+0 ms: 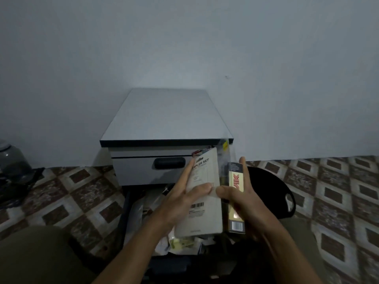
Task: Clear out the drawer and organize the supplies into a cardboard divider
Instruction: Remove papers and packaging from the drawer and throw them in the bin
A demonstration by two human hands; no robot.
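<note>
I hold a white stapler set pack (205, 214) upright in front of me; my left hand (182, 199) grips its left edge, thumb across the front. My right hand (240, 199) holds a narrow cream box with red letters (235, 214) next to the pack, its thumb pressing on the pack's right edge. Behind both sits a clear plastic bag (224, 149) with a yellow spot. Below my hands a pulled-out drawer (141, 216) lies on the floor, full of several jumbled supplies. No cardboard divider is in sight.
A small grey cabinet (164, 119) stands against the wall, its upper drawer with a black handle (169, 162) closed. A black round tray (272, 193) lies on the patterned tile floor at right. A grey jar (12, 158) stands far left. My knee (39, 255) fills the lower left.
</note>
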